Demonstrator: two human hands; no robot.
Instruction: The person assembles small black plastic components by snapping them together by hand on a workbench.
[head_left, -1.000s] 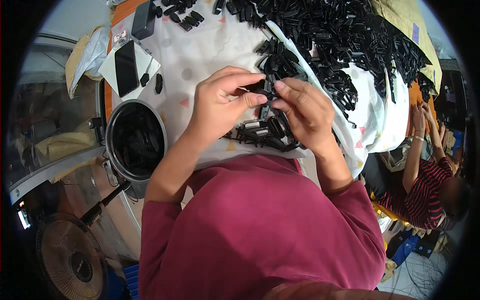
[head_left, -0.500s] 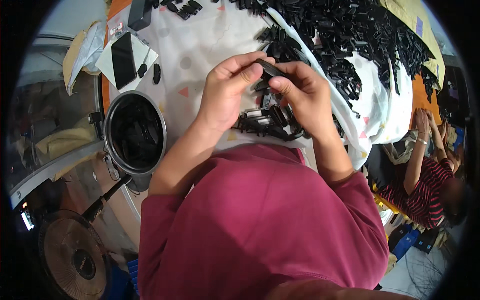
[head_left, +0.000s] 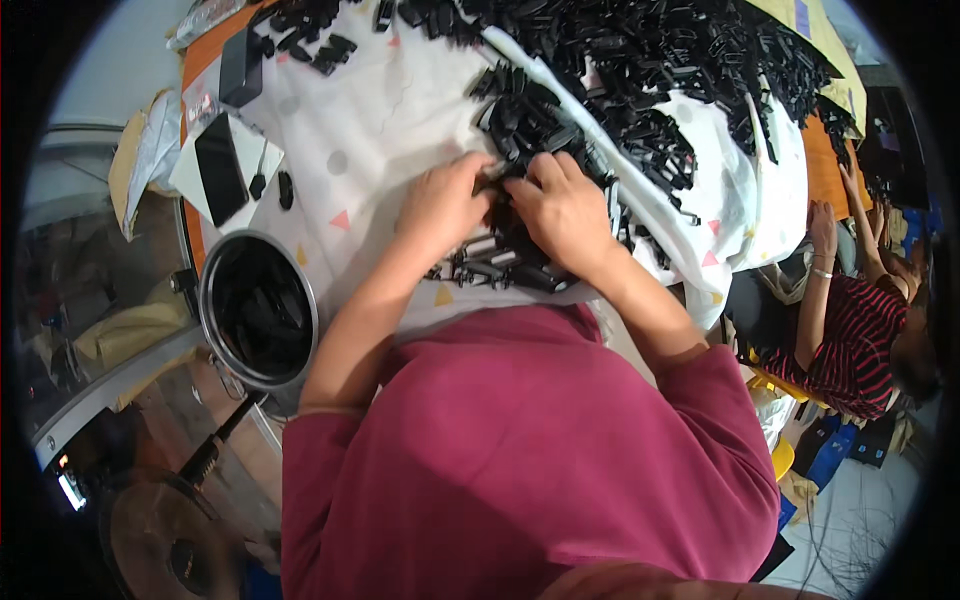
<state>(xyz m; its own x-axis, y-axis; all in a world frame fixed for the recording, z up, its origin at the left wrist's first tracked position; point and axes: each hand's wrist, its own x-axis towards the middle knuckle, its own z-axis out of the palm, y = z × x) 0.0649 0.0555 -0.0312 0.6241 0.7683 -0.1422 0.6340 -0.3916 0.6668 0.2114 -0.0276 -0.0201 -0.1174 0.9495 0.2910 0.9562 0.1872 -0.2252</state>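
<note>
Both of my hands are down at the near heap of small, long black pieces on the patterned white cloth. At the heap's left side my left hand has its fingers curled together, their tips hidden among the pieces. My right hand lies over the heap, fingers bent and closed, thumb side toward the left hand. What either hand pinches is too small and too covered to make out. Just below the hands lie more pieces, some with shiny silvery parts.
A much larger black heap spreads beyond a rolled cloth edge. On the left stand a metal pot holding black pieces, a phone on a white box, and a fan. Another person sits at the right.
My hands have come down from holding a long black piece above the cloth into the near heap. That piece is no longer plainly visible. The view has shifted slightly.
</note>
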